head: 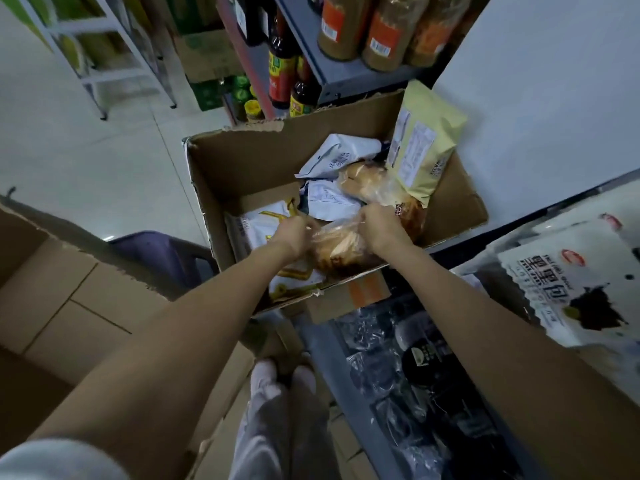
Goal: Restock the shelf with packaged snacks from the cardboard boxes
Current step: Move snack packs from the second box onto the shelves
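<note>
Cardboard box (pixel 242 161) crowded with packets; both hands (pixel 294 233) (pixel 377 226) pinch 1 clear bread bag (pixel 341 245).

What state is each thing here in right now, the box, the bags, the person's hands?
Cardboard box: open, flaps up, partly filled.
Clear bread bag: in the box, gripped by both hands.
Left hand: gripping the bag.
Right hand: gripping the bag.
Pale yellow pouch: leaning against the box wall.

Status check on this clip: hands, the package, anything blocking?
Left hand and right hand both grip clear bread bag. Bag still inside cardboard box, resting among other packets. Nothing blocking the lift.
</note>
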The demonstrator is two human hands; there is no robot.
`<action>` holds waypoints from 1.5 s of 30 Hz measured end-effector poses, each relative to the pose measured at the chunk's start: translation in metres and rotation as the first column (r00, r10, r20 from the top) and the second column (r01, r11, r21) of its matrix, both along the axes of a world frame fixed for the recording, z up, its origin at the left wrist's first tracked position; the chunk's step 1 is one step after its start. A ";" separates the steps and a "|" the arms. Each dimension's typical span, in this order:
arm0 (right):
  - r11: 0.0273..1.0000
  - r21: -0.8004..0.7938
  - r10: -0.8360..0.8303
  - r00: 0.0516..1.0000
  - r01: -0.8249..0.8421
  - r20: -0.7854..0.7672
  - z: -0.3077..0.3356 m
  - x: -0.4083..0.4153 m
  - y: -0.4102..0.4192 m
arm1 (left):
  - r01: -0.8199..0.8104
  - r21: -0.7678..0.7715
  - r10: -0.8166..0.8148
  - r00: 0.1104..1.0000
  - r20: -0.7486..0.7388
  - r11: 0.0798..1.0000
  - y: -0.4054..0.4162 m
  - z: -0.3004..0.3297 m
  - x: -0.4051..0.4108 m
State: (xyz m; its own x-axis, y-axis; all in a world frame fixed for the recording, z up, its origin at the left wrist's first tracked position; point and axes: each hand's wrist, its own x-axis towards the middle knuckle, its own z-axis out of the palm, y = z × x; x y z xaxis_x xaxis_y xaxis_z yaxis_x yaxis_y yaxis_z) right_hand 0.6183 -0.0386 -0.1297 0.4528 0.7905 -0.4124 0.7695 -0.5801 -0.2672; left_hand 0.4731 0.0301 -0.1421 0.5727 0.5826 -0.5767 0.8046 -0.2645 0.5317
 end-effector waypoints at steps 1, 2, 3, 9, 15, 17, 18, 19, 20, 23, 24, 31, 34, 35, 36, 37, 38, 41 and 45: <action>0.998 0.058 -0.035 0.999 0.036 -0.030 0.001 0.002 -0.003 | -0.038 0.035 0.037 0.999 0.020 0.999 0.002 0.001 0.001; 0.988 0.132 -0.067 0.996 0.075 -0.064 0.001 0.005 -0.004 | -0.068 0.047 0.066 0.997 0.043 0.997 0.003 0.003 0.001; 0.973 0.206 -0.089 0.992 0.105 -0.086 0.000 0.009 -0.005 | -0.103 0.052 0.099 0.992 0.075 0.993 0.004 0.006 0.000; 0.918 0.129 -0.314 0.887 0.374 -0.339 0.011 0.011 0.006 | -0.214 0.288 0.164 0.969 0.187 0.934 0.012 0.057 0.002; 0.869 -0.116 -0.414 0.577 0.481 -0.704 0.005 0.000 0.011 | -0.304 0.370 0.242 0.948 0.205 0.878 0.015 0.094 -0.013; 0.898 -0.092 -0.401 0.713 0.430 -0.575 0.003 0.001 0.010 | -0.330 0.379 0.275 0.942 0.194 0.865 0.015 0.099 -0.023; 0.937 -0.099 -0.344 0.836 0.335 -0.427 0.001 0.004 0.009 | -0.334 0.384 0.282 0.941 0.186 0.861 0.014 0.101 -0.027; 0.968 -0.113 -0.245 0.939 0.223 -0.242 0.001 0.005 0.007 | -0.333 0.391 0.284 0.942 0.180 0.858 0.014 0.102 -0.031; 0.981 -0.135 -0.155 0.984 0.142 -0.092 0.001 0.007 0.006 | -0.334 0.397 0.286 0.942 0.179 0.855 0.013 0.104 -0.033; 0.988 -0.017 -0.150 0.987 0.151 0.066 0.016 0.007 0.004 | -0.322 0.451 0.280 0.947 0.159 0.832 0.012 0.110 -0.041; 0.982 0.058 -0.182 0.980 0.177 0.079 0.025 0.006 0.004 | -0.292 0.505 0.259 0.956 0.136 0.813 0.011 0.113 -0.044; 0.780 0.599 -0.118 0.983 0.180 -0.141 0.117 -0.022 -0.019 | -0.187 0.693 0.187 0.979 0.077 0.697 0.001 0.161 -0.055; 0.752 0.655 0.003 0.992 0.079 -0.123 0.161 -0.043 -0.032 | -0.202 0.699 0.111 0.978 0.174 0.686 -0.009 0.193 -0.064; 0.756 0.652 0.011 0.994 0.063 -0.109 0.177 -0.051 -0.038 | -0.181 0.706 0.055 0.979 0.198 0.685 -0.014 0.204 -0.069; 0.761 0.647 0.015 0.996 0.045 -0.086 0.194 -0.059 -0.046 | -0.148 0.720 -0.002 0.979 0.204 0.677 -0.021 0.215 -0.076; 0.767 0.641 0.010 0.999 0.015 -0.035 0.210 -0.069 -0.056 | -0.111 0.745 -0.052 0.980 0.192 0.658 -0.028 0.226 -0.084; 0.770 0.637 -0.002 0.999 -0.022 0.037 0.227 -0.078 -0.067 | -0.077 0.775 -0.092 0.981 0.173 0.628 -0.037 0.239 -0.093; 0.732 0.680 -0.066 0.989 -0.041 0.131 0.274 -0.109 -0.108 | -0.111 0.833 -0.165 0.958 0.234 0.542 -0.070 0.279 -0.123; 0.658 0.752 -0.197 0.972 0.037 0.125 0.329 -0.147 -0.180 | -0.296 0.765 -0.235 0.834 0.498 0.571 -0.131 0.329 -0.159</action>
State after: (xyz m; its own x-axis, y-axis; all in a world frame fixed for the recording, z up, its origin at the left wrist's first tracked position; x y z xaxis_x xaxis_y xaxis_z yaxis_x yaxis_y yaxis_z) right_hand 0.4715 -0.2190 0.1991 0.5642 0.7309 0.3840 0.7886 -0.3392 -0.5129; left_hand 0.3138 -0.1005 0.1869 0.5733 0.6518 0.4965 0.5026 -0.7583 0.4151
